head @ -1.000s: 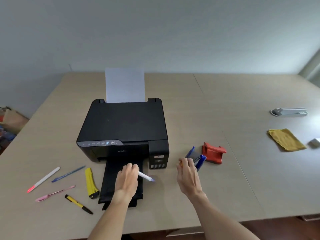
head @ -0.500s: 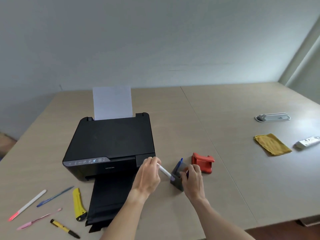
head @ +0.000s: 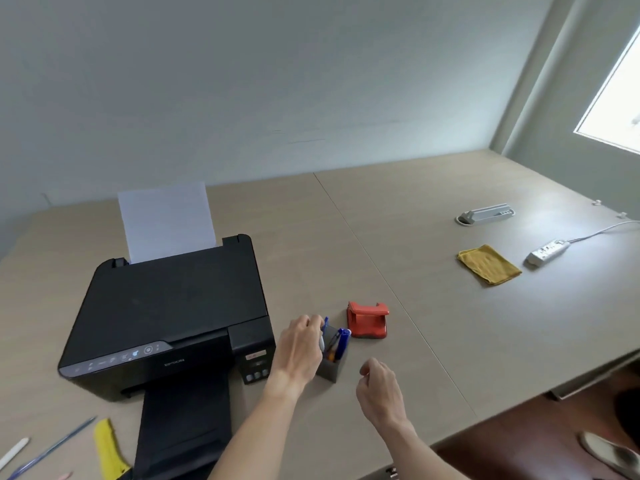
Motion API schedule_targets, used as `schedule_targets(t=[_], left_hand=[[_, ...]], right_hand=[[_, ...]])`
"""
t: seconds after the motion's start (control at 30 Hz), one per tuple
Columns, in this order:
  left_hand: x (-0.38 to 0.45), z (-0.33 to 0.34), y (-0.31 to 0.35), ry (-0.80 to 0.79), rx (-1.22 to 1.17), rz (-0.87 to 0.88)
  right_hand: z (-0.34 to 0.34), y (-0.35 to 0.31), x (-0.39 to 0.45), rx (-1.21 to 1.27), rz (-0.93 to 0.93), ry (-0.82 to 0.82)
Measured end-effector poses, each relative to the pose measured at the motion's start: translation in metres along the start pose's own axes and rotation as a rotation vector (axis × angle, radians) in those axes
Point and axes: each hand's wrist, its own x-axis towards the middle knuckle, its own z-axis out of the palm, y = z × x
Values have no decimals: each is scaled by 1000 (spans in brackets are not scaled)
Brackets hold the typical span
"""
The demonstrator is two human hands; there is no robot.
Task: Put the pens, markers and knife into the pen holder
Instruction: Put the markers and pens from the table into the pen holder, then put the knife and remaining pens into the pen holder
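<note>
The dark grey pen holder [head: 329,369] stands on the table just right of the printer, with several blue pens and markers [head: 341,342] leaning in it. My left hand [head: 300,349] is at the holder's left rim, pinching a white pen [head: 322,343] whose lower end is inside the holder. To the holder's right hovers my right hand [head: 379,388], loosely curled, holding nothing and not touching the holder. At the bottom left lie a yellow knife [head: 107,445], a blue pen [head: 52,448] and a white marker [head: 14,452].
A black printer [head: 173,317] with paper in its feed fills the left, its output tray extended toward me. A red hole punch [head: 367,320] sits just behind the holder. Farther right are a yellow cloth [head: 488,264], a power strip [head: 547,251] and a grey device [head: 485,213].
My left hand carried the white pen from the printer tray to the holder and lowered it in. My right hand stood the holder upright, then let go and drew back. The view swung right.
</note>
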Motion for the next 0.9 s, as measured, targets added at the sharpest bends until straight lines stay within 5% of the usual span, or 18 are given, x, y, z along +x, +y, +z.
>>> schedule_targets(t=[0.4, 0.67, 0.9], left_hand=[[-77, 3, -60, -27, -133, -286], [-200, -56, -186, 96, -2, -589], [-295, -83, -278, -115, 143, -767]], right_hand=[[31, -2, -26, -137, -166, -179], [131, -109, -76, -144, -561, -341], [232, -208, -145, -137, -760, -448]])
